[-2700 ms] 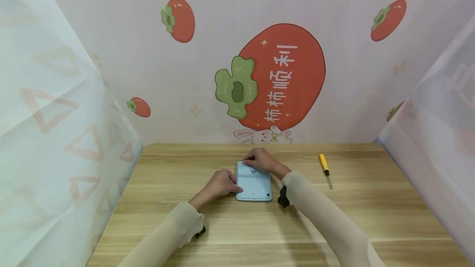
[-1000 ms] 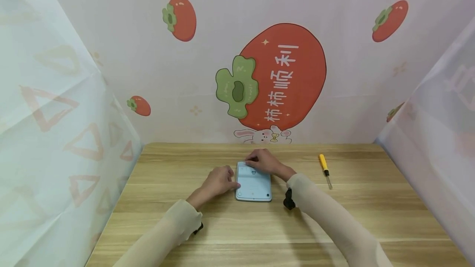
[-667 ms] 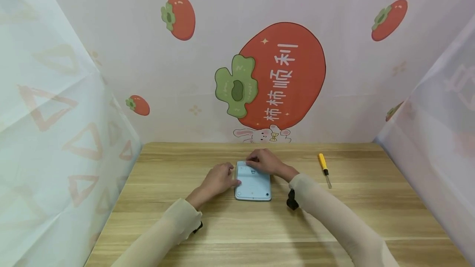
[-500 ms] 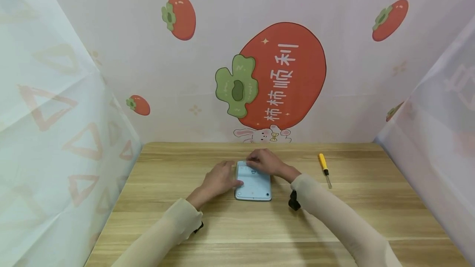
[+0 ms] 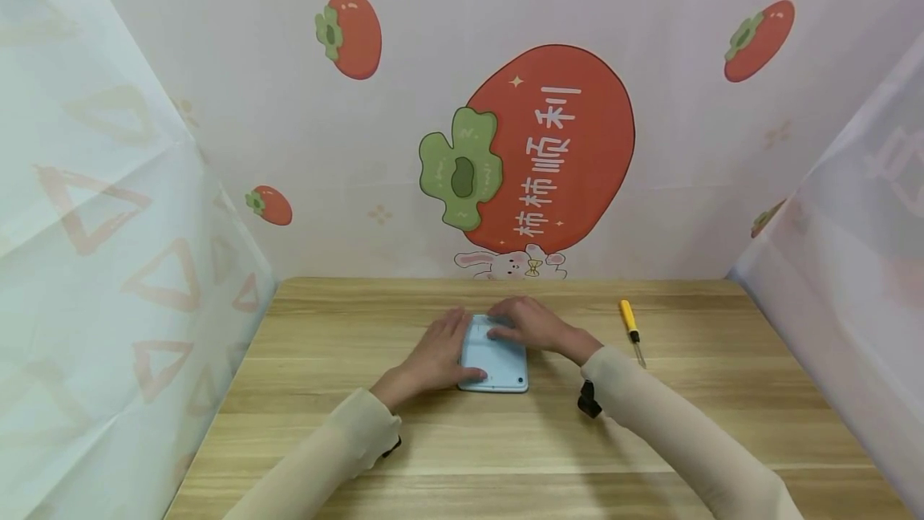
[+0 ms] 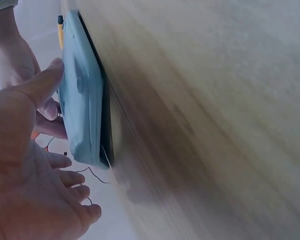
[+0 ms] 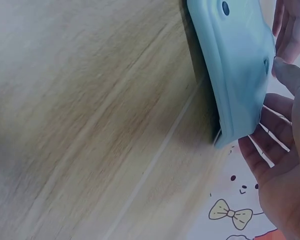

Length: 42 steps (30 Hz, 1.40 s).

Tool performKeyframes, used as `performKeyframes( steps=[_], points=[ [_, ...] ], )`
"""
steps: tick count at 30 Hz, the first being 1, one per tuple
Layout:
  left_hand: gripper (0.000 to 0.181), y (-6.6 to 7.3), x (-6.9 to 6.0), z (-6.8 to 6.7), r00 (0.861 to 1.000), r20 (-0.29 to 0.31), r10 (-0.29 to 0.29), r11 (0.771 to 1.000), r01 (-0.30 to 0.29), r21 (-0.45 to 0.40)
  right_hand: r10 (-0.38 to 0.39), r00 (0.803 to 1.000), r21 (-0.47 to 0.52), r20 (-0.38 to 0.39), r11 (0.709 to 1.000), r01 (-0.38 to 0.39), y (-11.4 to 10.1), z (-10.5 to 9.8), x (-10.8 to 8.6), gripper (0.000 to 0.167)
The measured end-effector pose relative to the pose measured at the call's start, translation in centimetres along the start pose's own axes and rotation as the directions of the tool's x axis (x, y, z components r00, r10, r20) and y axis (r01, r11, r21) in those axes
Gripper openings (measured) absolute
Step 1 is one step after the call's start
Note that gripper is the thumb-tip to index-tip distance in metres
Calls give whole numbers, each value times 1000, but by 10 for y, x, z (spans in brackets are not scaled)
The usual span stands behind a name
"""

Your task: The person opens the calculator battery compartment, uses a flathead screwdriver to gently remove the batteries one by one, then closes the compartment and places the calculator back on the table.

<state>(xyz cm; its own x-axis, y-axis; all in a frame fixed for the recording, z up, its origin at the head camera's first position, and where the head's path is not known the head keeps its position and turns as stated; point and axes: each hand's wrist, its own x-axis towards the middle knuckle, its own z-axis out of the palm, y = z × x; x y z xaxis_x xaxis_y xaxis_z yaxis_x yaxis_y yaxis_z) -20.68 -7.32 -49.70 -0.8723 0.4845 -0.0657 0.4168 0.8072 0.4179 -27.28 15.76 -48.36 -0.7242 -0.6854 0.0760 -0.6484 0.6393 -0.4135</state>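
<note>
A light blue, flat, rounded device (image 5: 500, 359), looking like a calculator with its back up, lies on the table. My left hand (image 5: 433, 353) is at its left side, fingers stretched toward the far end and thumb over the lower back. In the left wrist view, that thumb (image 6: 47, 80) reaches onto the device while the other fingers are loose beside it. My right hand (image 5: 532, 323) is over the far right corner, with the thumb on the back. The right wrist view has its fingers (image 7: 270, 140) fairly straight by the far end. The device's underside is hidden.
To the right on the wooden table (image 5: 577, 456) lies a screwdriver (image 5: 630, 319) with a yellow handle, its metal tip toward the front. A white cloth backdrop (image 5: 390, 143) with persimmon prints rises behind the table, and cloth sides stand left and right.
My left hand has spread its fingers and shifted right over the device, its thumb now further onto the back. My right hand has loosened and moved slightly right and nearer. The device stays put.
</note>
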Motion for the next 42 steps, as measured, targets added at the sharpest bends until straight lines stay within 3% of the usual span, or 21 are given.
performKeyframes(
  steps=[10,30,42],
  points=[
    [111,3,1,7,1000,15,12,998,-13,65,-68,998,-59,13,996,69,-4,-1,-9,41],
    [110,3,2,14,1000,21,11,995,-13,97,-64,998,-49,-2,997,64,-7,-1,-9,33],
    [109,5,5,13,999,46,-13,991,7,131,-27,999,-57,47,998,30,-17,-10,1,32]
  ],
)
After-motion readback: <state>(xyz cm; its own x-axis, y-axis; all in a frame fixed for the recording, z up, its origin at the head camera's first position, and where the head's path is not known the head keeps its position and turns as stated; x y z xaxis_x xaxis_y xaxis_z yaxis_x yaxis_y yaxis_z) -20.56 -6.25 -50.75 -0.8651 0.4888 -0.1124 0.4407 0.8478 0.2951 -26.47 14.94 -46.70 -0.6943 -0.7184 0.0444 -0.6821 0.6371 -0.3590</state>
